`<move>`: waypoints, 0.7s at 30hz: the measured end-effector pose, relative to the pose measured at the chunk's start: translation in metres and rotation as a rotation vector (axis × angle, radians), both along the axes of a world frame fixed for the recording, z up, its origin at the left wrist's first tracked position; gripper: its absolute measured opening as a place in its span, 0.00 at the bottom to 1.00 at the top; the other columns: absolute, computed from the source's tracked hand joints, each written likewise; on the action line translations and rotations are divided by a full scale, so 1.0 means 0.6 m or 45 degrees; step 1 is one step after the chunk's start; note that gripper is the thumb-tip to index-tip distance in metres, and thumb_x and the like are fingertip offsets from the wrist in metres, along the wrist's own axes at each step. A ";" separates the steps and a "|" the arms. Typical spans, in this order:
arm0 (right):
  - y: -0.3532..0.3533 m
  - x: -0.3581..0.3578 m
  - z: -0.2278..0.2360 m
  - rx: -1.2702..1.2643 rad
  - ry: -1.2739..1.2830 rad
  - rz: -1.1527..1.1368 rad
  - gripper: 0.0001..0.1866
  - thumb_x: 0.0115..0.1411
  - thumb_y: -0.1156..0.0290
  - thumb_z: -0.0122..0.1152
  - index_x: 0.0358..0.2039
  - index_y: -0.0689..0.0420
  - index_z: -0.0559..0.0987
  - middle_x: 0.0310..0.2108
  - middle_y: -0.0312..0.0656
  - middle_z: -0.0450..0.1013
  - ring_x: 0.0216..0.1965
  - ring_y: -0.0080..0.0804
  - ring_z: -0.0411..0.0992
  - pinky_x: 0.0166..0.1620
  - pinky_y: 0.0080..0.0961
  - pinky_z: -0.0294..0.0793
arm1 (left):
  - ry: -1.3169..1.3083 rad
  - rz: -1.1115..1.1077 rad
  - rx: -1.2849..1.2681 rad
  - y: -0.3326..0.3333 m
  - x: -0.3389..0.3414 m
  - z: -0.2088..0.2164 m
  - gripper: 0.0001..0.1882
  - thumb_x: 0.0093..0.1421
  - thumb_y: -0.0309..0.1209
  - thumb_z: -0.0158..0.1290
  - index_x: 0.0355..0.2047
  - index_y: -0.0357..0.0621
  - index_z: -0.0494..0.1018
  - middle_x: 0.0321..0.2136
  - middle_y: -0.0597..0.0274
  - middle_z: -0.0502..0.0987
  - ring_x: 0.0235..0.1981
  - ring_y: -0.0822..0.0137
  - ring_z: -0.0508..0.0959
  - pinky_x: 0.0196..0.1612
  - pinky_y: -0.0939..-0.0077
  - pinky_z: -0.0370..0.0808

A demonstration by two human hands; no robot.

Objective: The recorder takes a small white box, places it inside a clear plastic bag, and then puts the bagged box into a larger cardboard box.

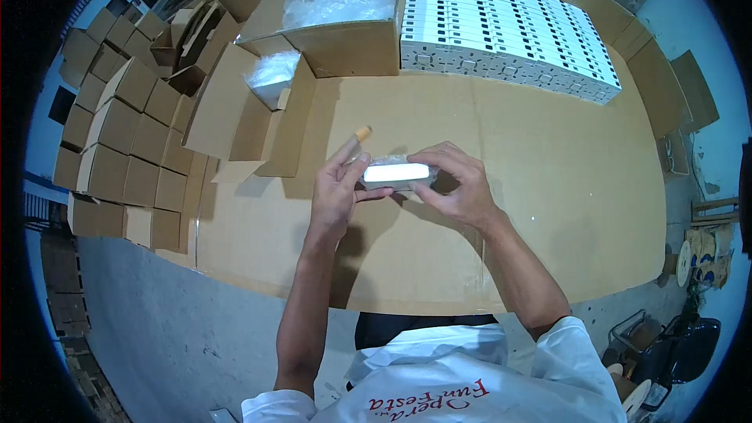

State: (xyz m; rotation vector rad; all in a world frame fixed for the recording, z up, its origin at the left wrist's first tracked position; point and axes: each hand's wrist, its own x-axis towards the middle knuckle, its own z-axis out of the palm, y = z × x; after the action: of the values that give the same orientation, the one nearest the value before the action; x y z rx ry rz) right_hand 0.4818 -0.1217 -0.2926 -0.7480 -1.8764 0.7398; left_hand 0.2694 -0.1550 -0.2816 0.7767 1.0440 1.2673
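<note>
Between my two hands, above the middle of the cardboard-covered table (548, 211), is a small white box (388, 173) with clear plastic film around it. My left hand (337, 188) grips the box's left end, thumb on top and lower fingers beneath. Its index finger points up and away, with a tan cover on the tip. My right hand (458, 184) pinches the right end between thumb and fingers. The underside of the box is hidden.
Beyond my hands stands an open carton (345, 47) holding clear plastic wrapping (341, 4). A smaller open carton (235, 113) with a plastic-wrapped bundle (273, 78) is at left. White patterned boxes (501, 31) fill the far right. Brown cartons (129, 141) are stacked left.
</note>
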 end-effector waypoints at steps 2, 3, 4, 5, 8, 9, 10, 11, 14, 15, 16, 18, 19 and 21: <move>0.007 0.007 -0.005 0.005 -0.035 0.015 0.15 0.50 0.78 0.70 0.40 0.60 0.83 0.38 0.44 0.80 0.37 0.36 0.77 0.37 0.30 0.79 | -0.008 -0.027 0.067 -0.002 -0.003 -0.009 0.20 0.71 0.31 0.48 0.56 0.26 0.70 0.45 0.45 0.78 0.44 0.55 0.82 0.43 0.65 0.87; 0.010 0.009 -0.007 0.012 -0.066 0.030 0.15 0.50 0.77 0.72 0.40 0.59 0.83 0.37 0.43 0.80 0.37 0.35 0.77 0.36 0.29 0.78 | -0.012 -0.054 0.135 -0.003 -0.007 -0.014 0.20 0.71 0.30 0.48 0.57 0.27 0.69 0.45 0.45 0.78 0.45 0.54 0.82 0.44 0.64 0.87; 0.012 0.010 -0.007 0.013 -0.068 0.033 0.15 0.50 0.77 0.72 0.40 0.59 0.83 0.37 0.43 0.80 0.37 0.35 0.77 0.36 0.29 0.78 | -0.013 -0.050 0.135 -0.001 -0.015 -0.023 0.20 0.71 0.30 0.48 0.57 0.27 0.69 0.45 0.45 0.78 0.45 0.54 0.82 0.44 0.64 0.87; 0.012 0.008 -0.007 -0.048 -0.056 0.024 0.14 0.51 0.76 0.72 0.40 0.60 0.83 0.36 0.43 0.80 0.35 0.34 0.77 0.35 0.28 0.78 | 0.011 -0.100 0.095 0.002 -0.025 -0.031 0.19 0.70 0.28 0.50 0.56 0.27 0.70 0.45 0.45 0.78 0.45 0.55 0.82 0.45 0.66 0.87; 0.006 -0.003 0.002 -0.153 -0.106 0.013 0.12 0.53 0.75 0.72 0.39 0.60 0.83 0.34 0.42 0.79 0.33 0.32 0.77 0.34 0.26 0.77 | 0.142 -0.207 0.128 -0.001 -0.045 -0.050 0.18 0.66 0.24 0.55 0.54 0.27 0.71 0.45 0.47 0.78 0.44 0.60 0.82 0.46 0.69 0.86; 0.002 -0.008 0.004 -0.197 -0.167 0.006 0.11 0.53 0.75 0.71 0.38 0.61 0.82 0.33 0.42 0.78 0.31 0.32 0.77 0.33 0.26 0.77 | 0.250 -0.269 0.202 -0.004 -0.052 -0.053 0.19 0.63 0.21 0.58 0.53 0.26 0.72 0.45 0.48 0.78 0.43 0.62 0.82 0.46 0.72 0.85; -0.001 -0.016 0.003 -0.197 -0.170 0.013 0.11 0.53 0.75 0.71 0.38 0.61 0.82 0.33 0.42 0.78 0.31 0.32 0.77 0.33 0.26 0.77 | 0.248 -0.262 0.201 -0.005 -0.061 -0.056 0.19 0.63 0.21 0.58 0.53 0.26 0.72 0.45 0.48 0.78 0.43 0.62 0.82 0.46 0.72 0.85; -0.003 -0.025 0.004 -0.147 -0.176 0.008 0.11 0.54 0.76 0.71 0.38 0.61 0.82 0.32 0.42 0.78 0.30 0.31 0.76 0.32 0.25 0.76 | 0.245 -0.283 0.166 -0.005 -0.071 -0.057 0.21 0.60 0.20 0.60 0.54 0.26 0.71 0.46 0.50 0.78 0.43 0.64 0.81 0.46 0.73 0.85; -0.011 -0.052 0.001 -0.159 -0.116 -0.020 0.10 0.56 0.77 0.69 0.38 0.63 0.82 0.30 0.40 0.77 0.28 0.27 0.76 0.31 0.23 0.76 | 0.269 -0.233 0.161 -0.013 -0.094 -0.064 0.25 0.57 0.17 0.62 0.55 0.28 0.69 0.47 0.52 0.77 0.45 0.65 0.80 0.47 0.72 0.84; -0.011 -0.063 0.001 -0.225 -0.056 -0.066 0.09 0.58 0.77 0.68 0.39 0.64 0.81 0.29 0.39 0.77 0.27 0.24 0.75 0.30 0.21 0.75 | 0.289 -0.184 0.191 -0.014 -0.097 -0.065 0.27 0.57 0.16 0.62 0.56 0.29 0.68 0.47 0.52 0.76 0.48 0.64 0.80 0.48 0.71 0.83; -0.009 -0.076 0.006 -0.216 -0.057 -0.046 0.09 0.58 0.77 0.68 0.39 0.64 0.81 0.29 0.39 0.77 0.27 0.24 0.75 0.30 0.21 0.75 | 0.292 -0.164 0.197 -0.014 -0.105 -0.064 0.27 0.57 0.16 0.62 0.56 0.29 0.68 0.47 0.52 0.76 0.48 0.64 0.80 0.48 0.71 0.83; -0.002 -0.107 0.023 -0.429 0.195 -0.173 0.08 0.61 0.78 0.65 0.40 0.65 0.80 0.29 0.38 0.76 0.26 0.19 0.74 0.29 0.17 0.75 | 0.454 -0.205 0.281 -0.014 -0.121 -0.060 0.31 0.54 0.17 0.65 0.57 0.33 0.66 0.46 0.56 0.75 0.49 0.66 0.79 0.47 0.73 0.83; 0.007 -0.129 0.034 -0.423 0.239 -0.120 0.08 0.63 0.78 0.63 0.42 0.66 0.79 0.30 0.37 0.76 0.27 0.17 0.74 0.30 0.15 0.76 | 0.400 -0.176 0.263 -0.017 -0.130 -0.074 0.30 0.54 0.17 0.64 0.57 0.35 0.66 0.45 0.57 0.75 0.47 0.68 0.79 0.44 0.75 0.83; 0.024 -0.186 0.067 -0.365 0.299 -0.012 0.09 0.63 0.79 0.63 0.43 0.67 0.78 0.30 0.39 0.76 0.27 0.18 0.75 0.30 0.16 0.77 | 0.441 -0.149 0.246 -0.021 -0.141 -0.088 0.30 0.55 0.17 0.64 0.57 0.36 0.66 0.44 0.58 0.75 0.46 0.69 0.79 0.43 0.76 0.83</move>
State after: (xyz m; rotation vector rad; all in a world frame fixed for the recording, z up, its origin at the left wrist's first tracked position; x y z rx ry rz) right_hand 0.3702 -0.1072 -0.2521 -0.8092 -1.5725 1.0581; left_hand 0.1847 -0.1676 -0.3345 1.2204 1.1415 1.1685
